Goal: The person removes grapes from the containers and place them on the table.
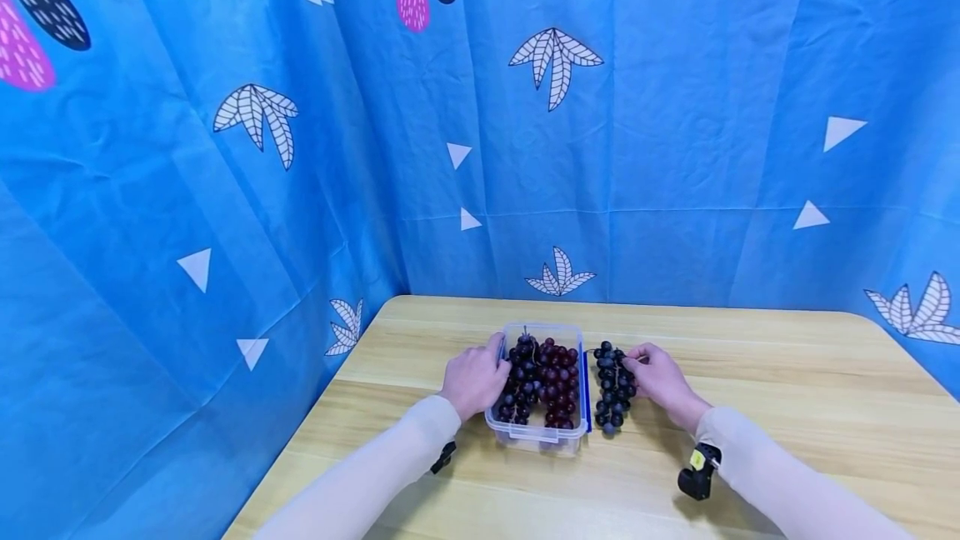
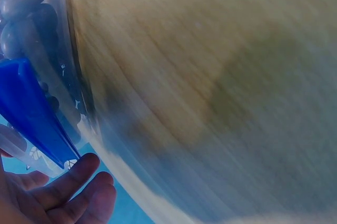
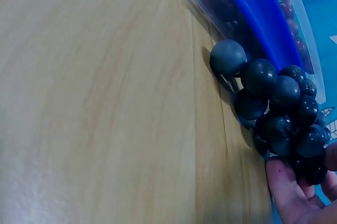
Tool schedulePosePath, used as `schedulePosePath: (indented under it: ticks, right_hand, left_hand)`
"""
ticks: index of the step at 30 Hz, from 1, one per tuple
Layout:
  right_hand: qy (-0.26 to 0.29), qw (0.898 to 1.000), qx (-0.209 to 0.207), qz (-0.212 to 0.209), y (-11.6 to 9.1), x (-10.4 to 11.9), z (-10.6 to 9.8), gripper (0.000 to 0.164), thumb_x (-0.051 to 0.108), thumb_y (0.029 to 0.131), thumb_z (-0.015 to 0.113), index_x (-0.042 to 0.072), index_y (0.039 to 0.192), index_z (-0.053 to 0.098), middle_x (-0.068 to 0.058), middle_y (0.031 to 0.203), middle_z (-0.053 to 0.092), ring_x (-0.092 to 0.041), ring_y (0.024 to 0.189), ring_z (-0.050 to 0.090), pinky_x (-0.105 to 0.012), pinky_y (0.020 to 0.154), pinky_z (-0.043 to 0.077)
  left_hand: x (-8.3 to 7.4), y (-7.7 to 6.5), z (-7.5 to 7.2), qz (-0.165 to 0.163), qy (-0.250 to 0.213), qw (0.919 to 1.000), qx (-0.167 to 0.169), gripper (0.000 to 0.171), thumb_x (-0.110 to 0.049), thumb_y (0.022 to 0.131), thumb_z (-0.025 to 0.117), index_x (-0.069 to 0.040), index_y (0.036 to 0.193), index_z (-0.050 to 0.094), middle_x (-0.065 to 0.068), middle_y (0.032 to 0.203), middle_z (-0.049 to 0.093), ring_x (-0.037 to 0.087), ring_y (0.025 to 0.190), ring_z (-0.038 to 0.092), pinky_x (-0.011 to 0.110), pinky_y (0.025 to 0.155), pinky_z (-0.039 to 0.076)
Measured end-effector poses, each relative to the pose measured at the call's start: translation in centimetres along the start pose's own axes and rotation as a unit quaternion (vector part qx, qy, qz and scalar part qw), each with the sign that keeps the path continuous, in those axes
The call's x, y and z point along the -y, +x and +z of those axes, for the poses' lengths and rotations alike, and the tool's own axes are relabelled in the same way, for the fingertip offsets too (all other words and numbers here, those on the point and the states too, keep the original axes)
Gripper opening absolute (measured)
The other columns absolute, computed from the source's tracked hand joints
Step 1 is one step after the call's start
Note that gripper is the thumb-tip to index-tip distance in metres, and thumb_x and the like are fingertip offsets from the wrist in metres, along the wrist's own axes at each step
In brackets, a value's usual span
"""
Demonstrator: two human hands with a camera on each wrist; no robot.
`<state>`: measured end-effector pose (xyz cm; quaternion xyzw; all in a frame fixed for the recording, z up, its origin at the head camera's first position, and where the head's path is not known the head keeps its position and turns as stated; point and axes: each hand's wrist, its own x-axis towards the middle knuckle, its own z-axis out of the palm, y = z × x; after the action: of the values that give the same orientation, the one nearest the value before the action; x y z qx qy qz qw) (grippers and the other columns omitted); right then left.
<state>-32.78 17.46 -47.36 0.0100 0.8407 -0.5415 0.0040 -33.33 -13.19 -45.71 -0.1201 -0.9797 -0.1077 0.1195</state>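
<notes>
Set on the counter, short of its far edge: a clear plastic box, uncovered at the top. Lying inside it, side by side: dark grapes along the left, redder grapes along the right, with a little of the box floor showing between them toward the near side. Fixed to the right wall of the box and sticking outward, a blue clip; on the left wall, seen from the left wrist, a second blue clip.

Just beside the box on its right, a loose bunch of black grapes, stretched from far to near. Pinched near its far end between thumb and fingers of the right hand; cannot tell whether partly resting on the counter.

At the left wall of the box, touching it, the left hand, with several fingers loosely extended on the outer side, close to the end of the clip there. Cannot tell whether clamped on the rim with the thumb.

Over both forearms, pale sleeves; at the right wrist, a small black camera. Behind the counter and along its left, a blue curtain printed with white leaves and triangles.
</notes>
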Motion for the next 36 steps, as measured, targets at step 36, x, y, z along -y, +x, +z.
schedulePosePath:
  ticks: [36]
  right_hand:
    - [-0.189,0.977,-0.045,-0.089,-0.2,1.6,-0.9,0.030,0.025,0.090,0.049,0.003,0.110,0.053,-0.013,0.099,0.060,-0.025,0.085,0.057,-0.038,0.071,0.046]
  left_hand:
    - [0.0,0.0,0.0,-0.005,-0.012,0.9999,0.003,0.054,-0.039,0.093,0.042,-0.019,0.142,0.034,0.003,0.083,0.064,0.011,0.058,0.051,0.028,0.047,0.040]
